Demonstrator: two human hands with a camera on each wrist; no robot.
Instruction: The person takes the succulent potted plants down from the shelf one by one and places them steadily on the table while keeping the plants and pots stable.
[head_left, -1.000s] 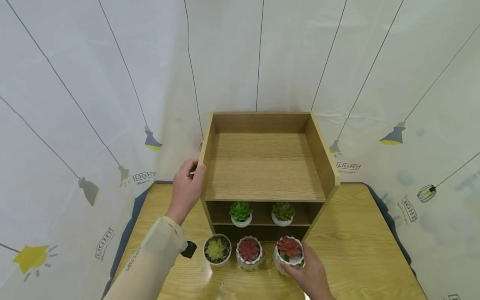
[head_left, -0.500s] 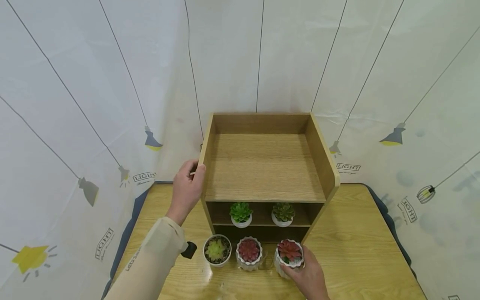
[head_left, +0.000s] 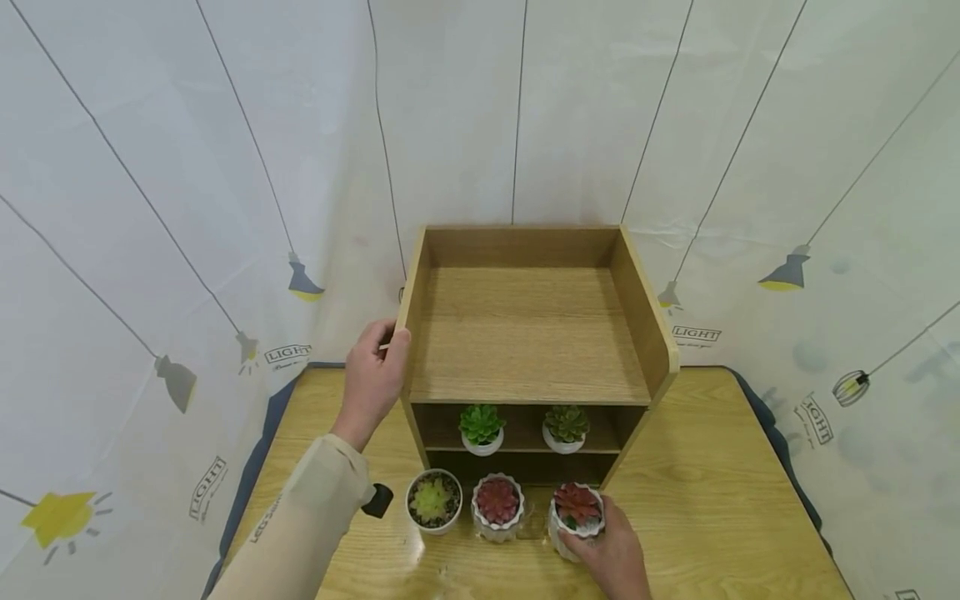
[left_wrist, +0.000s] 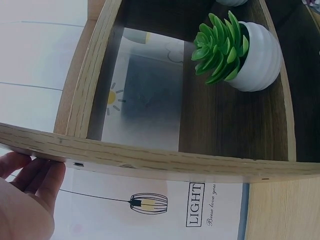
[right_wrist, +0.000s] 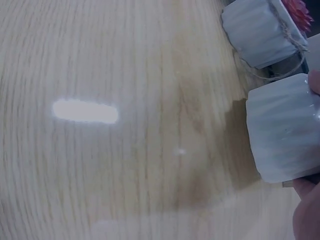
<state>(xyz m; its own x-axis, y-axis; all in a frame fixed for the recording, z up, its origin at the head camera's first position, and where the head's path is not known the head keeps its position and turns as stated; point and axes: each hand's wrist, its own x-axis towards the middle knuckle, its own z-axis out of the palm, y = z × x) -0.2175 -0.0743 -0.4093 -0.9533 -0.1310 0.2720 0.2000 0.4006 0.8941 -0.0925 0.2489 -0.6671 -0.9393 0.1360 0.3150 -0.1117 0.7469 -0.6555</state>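
Note:
My left hand [head_left: 375, 375] touches the outer left side of a wooden shelf unit [head_left: 525, 333]; in the left wrist view its fingers [left_wrist: 50, 182] lie against the panel. At the lower right of the head view, my right hand [head_left: 617, 550] holds a white fluted pot with a red succulent [head_left: 576, 505], thumb at the near side and fingers at the right. The right wrist view shows that white pot [right_wrist: 282, 130] close up, its shadow on the table; whether its base touches the wood I cannot tell. Left of it stands a similar pot with a red succulent [head_left: 497, 502].
A white pot with a yellow-green succulent [head_left: 434, 500] stands at the left of the front row. Two small white pots, one with a bright green succulent [head_left: 482, 427] and one darker [head_left: 567, 427], sit on the middle shelf. The wooden table [head_left: 712, 483] extends right. A printed curtain hangs behind.
My right hand and the pot it holds have shifted slightly toward me, down in the head view. The left hand, the shelf unit and the other pots stay put.

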